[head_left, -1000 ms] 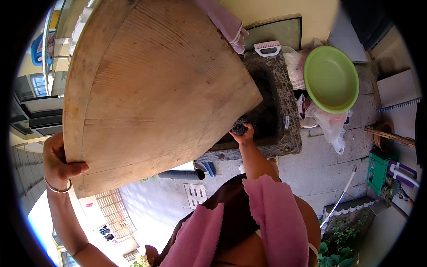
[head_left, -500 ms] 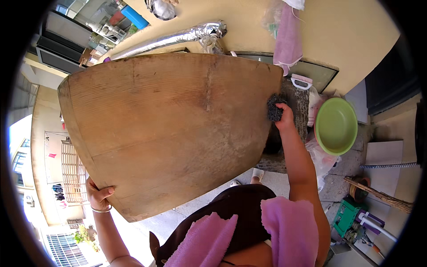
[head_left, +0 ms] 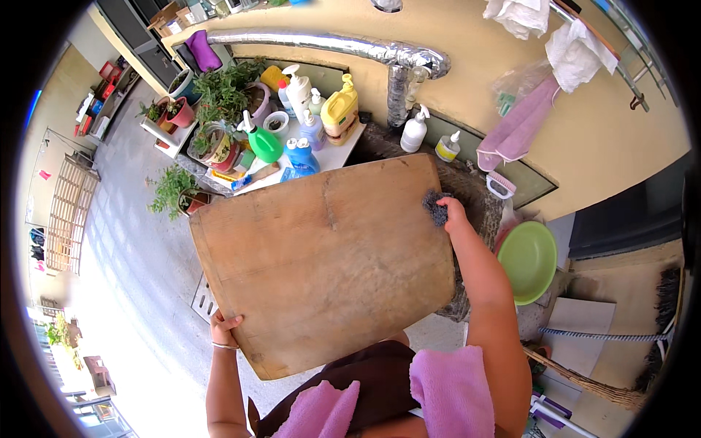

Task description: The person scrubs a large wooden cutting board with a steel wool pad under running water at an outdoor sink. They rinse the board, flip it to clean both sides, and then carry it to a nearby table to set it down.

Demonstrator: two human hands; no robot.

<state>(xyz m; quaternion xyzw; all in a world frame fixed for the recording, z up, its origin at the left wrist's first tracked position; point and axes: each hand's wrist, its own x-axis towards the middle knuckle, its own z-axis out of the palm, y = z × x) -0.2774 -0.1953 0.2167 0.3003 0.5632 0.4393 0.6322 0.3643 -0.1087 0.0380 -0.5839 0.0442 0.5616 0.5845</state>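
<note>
Setting: outdoor yard with a yellow wall [head_left: 467, 87] behind, a silver duct [head_left: 321, 42] running along it, and a paved floor [head_left: 131, 241] falling away on the person's left.
Wooden board [head_left: 321, 263]: large, worn and rounded at the corners, it was held up flat in front of the body, its face to the camera, probably so the whole surface could be reached.
Board edges: the far right corner lay over the dark stone basin [head_left: 475, 197]; the near left corner hung over the floor, with open room below and to the left.
Green bowl [head_left: 527, 261]: sat just right of the basin, apart from the board.
White desk [head_left: 321, 157]: crowded with bottles and jugs just beyond the board's far edge, so little room remained that way; potted plants [head_left: 219, 95] stood further left.
Left hand [head_left: 225, 330]: its grip was closed on the near left corner, fingers curled over the edge, seemingly bearing the weight.
Right hand [head_left: 454, 213]: its grip was pinched shut on a dark scouring pad [head_left: 437, 207], pressed against the board's upper right edge.
Pink towel [head_left: 453, 390]: draped over the person's shoulder, clear of both arms.
</note>
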